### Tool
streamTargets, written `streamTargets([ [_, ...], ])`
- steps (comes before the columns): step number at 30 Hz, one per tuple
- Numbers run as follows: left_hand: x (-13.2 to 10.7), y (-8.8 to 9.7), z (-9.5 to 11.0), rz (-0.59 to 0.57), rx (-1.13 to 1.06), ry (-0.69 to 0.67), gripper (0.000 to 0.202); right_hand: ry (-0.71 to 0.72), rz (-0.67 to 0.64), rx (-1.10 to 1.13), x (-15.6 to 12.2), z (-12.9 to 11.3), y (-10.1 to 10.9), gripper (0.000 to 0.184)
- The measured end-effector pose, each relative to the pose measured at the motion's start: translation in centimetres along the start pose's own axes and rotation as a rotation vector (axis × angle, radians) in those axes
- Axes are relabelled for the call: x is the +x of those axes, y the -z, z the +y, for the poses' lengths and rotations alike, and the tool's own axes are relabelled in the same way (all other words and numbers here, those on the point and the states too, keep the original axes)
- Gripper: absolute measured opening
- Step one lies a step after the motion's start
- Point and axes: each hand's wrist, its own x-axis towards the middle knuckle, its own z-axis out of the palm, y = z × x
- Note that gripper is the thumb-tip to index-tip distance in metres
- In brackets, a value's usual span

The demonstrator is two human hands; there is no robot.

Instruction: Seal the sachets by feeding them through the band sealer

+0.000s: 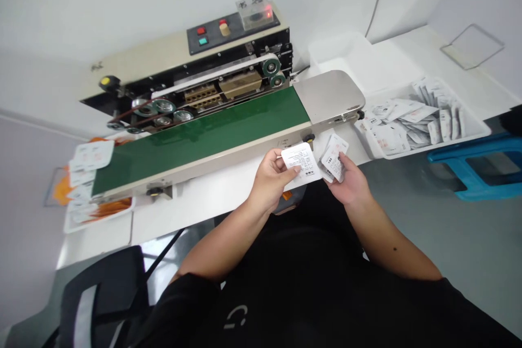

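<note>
My left hand [272,176] pinches a white printed sachet [300,162] between thumb and fingers, in front of the machine's near edge. Just to its right, my right hand [349,182] grips a small fanned stack of similar sachets [334,159], its thumb on the top one. Both hands are over the table's front edge, close together. Beyond them is a band sealing machine [183,65] with a green conveyor belt [212,128] and a metal end plate [328,97]. The undersides of the held sachets are hidden.
On the right, a white bin [475,129] holds many loose sachets. White and orange packets lie at the belt's left end, some in a white tray [98,221]. A blue stool [477,166] stands at right, a black chair [101,293] at lower left. A wire stand [473,46] is on the table.
</note>
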Motion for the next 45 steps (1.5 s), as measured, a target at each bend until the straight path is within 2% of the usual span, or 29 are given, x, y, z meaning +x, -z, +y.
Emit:
streamTargets([
  [2, 0.2, -0.1, 0.2, 0.008, 0.041, -0.062, 0.060, -0.006, 0.009, -0.004, 0.1, -0.1, 0.3, 0.017],
  [4, 0.6, -0.1, 0.6, 0.014, 0.112, -0.138, 0.058, -0.017, 0.036, 0.005, 0.1, -0.2, 0.4, 0.016],
  [7, 1.4, 0.0, 1.8, 0.018, 0.292, -0.295, 0.036, -0.053, 0.061, 0.021, -0.1, -0.5, 0.5, 0.014],
  [10, 3.0, 0.2, 4.0, 0.048, 0.576, -0.566, 0.022, -0.086, 0.081, 0.026, -0.1, -0.8, 0.5, 0.011],
  [14, 7.2, 0.6, 6.8, 0.072, 0.973, -0.927, 0.018, -0.114, 0.096, 0.034, 0.2, -1.0, 0.9, 0.012],
  [18, 12.7, 1.6, 8.1, -0.007, 1.236, -1.096, 0.025, -0.131, 0.072, 0.048, 0.7, -1.4, 1.4, 0.014],
  [21, 15.9, 2.1, 8.4, -0.015, 1.381, -1.098, 0.029, -0.143, 0.045, 0.049, 0.9, -1.8, 1.9, 0.015],
  [24, 17.6, 1.9, 8.6, 0.059, 1.540, -1.007, 0.024, -0.140, 0.040, 0.035, 1.2, -2.3, 2.4, 0.014],
  [29, 18.3, 1.6, 8.9, 0.123, 1.734, -0.927, 0.022, -0.129, 0.048, 0.022, 1.4, -3.0, 2.8, 0.015],
  [36, 18.9, 3.1, 8.7, 0.100, 1.804, -0.910, 0.015, -0.110, 0.008, 0.003, 1.2, -3.0, 3.1, 0.017],
  [39, 18.1, 3.5, 9.3, 0.086, 1.815, -0.890, 0.005, -0.095, -0.017, -0.010, 0.8, -2.8, 3.3, 0.016],
  [40, 17.5, 3.6, 9.5, 0.094, 1.818, -0.885, 0.008, -0.092, -0.018, -0.013, 0.7, -2.8, 3.3, 0.016],
  [42, 15.3, 3.6, 9.6, 0.131, 1.817, -0.888, 0.021, -0.087, -0.015, -0.019, 0.4, -2.6, 3.3, 0.015],
  [45, 10.5, 3.4, 8.7, 0.180, 1.785, -0.953, 0.035, -0.071, -0.037, -0.027, -0.1, -2.2, 3.1, 0.019],
])
